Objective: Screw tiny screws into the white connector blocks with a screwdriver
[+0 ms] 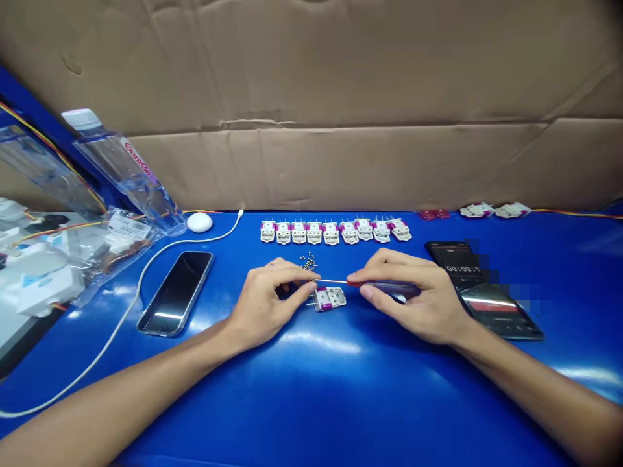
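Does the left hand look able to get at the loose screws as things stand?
Probably yes: the screws lie just beyond the left hand, nothing visibly between, though it may first have to leave the screwdriver tip.

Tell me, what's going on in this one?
A person's right hand holds a screwdriver level, with the left hand's thumb and finger at its tip; any screw there is too small to tell. Just below the shaft in the picture, a plug lies on the blue table. Loose screws sit in a small pile beyond the hands, and behind them nine similar plugs are lined up.
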Demonstrator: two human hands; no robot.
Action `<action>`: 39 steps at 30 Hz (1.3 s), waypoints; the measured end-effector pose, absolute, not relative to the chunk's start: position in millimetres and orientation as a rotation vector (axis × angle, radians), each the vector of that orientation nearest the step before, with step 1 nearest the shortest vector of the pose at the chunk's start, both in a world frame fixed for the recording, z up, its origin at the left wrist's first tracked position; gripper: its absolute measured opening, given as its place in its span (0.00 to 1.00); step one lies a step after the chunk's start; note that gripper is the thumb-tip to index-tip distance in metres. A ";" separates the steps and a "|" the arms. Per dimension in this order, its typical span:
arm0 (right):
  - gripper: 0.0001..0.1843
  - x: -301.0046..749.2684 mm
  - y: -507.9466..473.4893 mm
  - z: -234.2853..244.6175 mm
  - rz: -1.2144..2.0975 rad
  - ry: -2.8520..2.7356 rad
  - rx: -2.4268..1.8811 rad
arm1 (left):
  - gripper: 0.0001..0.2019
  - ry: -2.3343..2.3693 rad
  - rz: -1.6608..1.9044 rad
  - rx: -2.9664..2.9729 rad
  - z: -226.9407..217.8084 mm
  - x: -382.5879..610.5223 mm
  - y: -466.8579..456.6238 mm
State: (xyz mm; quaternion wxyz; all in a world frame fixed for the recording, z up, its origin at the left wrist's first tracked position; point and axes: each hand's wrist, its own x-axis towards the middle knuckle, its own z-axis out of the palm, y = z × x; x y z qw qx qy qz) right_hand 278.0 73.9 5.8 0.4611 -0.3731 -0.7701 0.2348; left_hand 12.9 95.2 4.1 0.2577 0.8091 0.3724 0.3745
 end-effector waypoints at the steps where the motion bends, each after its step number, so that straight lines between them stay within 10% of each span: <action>1: 0.12 278.9 73.9 6.9 0.563 -1.906 -0.913 | 0.06 0.993 1.025 2.224 3.2 12.7 94.8; 39: 0.29 247.6 49.7 5.8 0.589 -1.609 -0.872 | 0.07 0.915 0.858 1.855 8.1 19.5 88.6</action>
